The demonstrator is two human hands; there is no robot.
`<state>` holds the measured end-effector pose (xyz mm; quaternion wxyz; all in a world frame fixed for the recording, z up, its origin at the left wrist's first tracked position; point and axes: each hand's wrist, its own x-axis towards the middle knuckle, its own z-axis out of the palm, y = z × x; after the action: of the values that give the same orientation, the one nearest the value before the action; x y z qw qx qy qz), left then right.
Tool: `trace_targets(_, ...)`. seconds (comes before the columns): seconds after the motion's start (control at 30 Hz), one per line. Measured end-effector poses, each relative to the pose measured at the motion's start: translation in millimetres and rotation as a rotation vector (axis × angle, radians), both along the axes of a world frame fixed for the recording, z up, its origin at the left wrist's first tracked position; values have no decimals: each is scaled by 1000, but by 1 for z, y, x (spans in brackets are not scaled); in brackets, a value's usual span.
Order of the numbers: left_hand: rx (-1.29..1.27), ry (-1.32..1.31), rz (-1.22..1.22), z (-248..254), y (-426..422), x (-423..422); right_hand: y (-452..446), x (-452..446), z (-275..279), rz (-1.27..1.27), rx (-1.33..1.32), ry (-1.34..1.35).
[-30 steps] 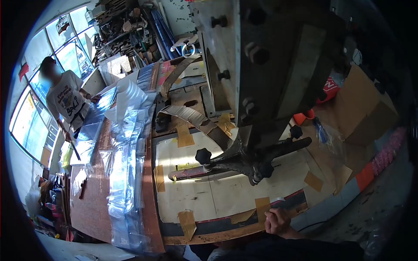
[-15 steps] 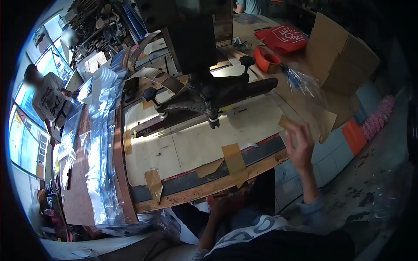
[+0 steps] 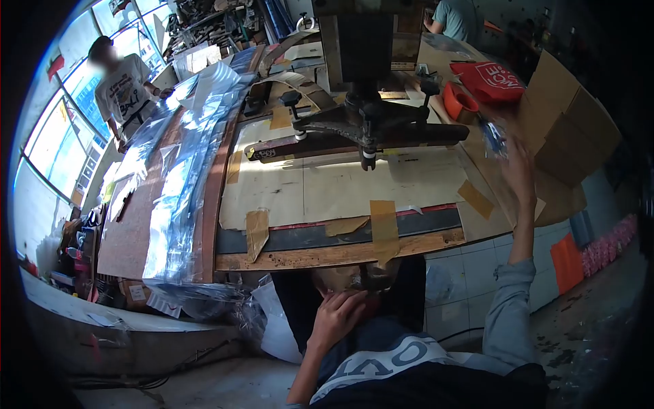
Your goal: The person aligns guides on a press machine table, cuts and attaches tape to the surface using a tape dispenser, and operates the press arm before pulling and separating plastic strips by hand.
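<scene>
My right hand [image 3: 519,167] reaches over the right side of the table to a clear plastic packet [image 3: 493,135] with blue bits in it. Its fingertips overlap the packet's edge, and their grip is too blurred to make out. Low in front of my body, below the table edge, my left hand [image 3: 338,317] has its fingers bent together over something dark and reddish, mostly hidden. Ahead stands a press with a dark metal crossbar [image 3: 409,136] above a pale board [image 3: 327,194]. Brown tape strips [image 3: 385,228] hold down the board's near edge.
An orange tape roll [image 3: 460,102], a red bag [image 3: 489,82] and an open cardboard box [image 3: 565,129] stand at right. Plastic sheets [image 3: 180,184] cover the left table. One person [image 3: 122,85] stands at far left; another [image 3: 455,20] is at the back.
My right hand has moved from the board's right corner, leaving a brown tape piece there, to the plastic packet. My left hand shows more fully. The view has shifted.
</scene>
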<state>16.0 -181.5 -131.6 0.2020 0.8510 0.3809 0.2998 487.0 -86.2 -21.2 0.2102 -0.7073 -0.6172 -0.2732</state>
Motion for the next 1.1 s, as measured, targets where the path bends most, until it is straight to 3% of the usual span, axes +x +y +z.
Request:
trace_targets(0.07, 39, 19, -101, 14, 2, 14, 20, 49, -44, 25, -14, 35)
trace_targets(0.2, 171, -1, -259, 35, 0, 34, 28, 43, -44, -184, -212, 153)
trace_targets(0.3, 179, 56, -287, 35, -3, 30, 48, 80, -56, -219, -135, 186)
trace_targets(0.53, 129, 45, -178, 48, 7, -3, -21, -60, 41, 17, 501, 187)
trace_targets(0.6, 131, 26, -158, 50, 13, -8, -47, -111, 46, 139, 581, 370)
trace_targets(0.7, 130, 8, -171, 53, 27, -7, -69, -137, 31, 310, 635, 235)
trace_targets(0.87, 214, 29, -243, 56, 43, 6, -31, -120, -18, 119, 231, 83)
trace_targets(0.97, 286, 134, -275, 50, 56, 10, -22, -90, -67, -62, 54, 233)
trace_targets(1.1, 262, 219, -291, 61, 85, 35, -19, -87, -74, -207, 57, 200)
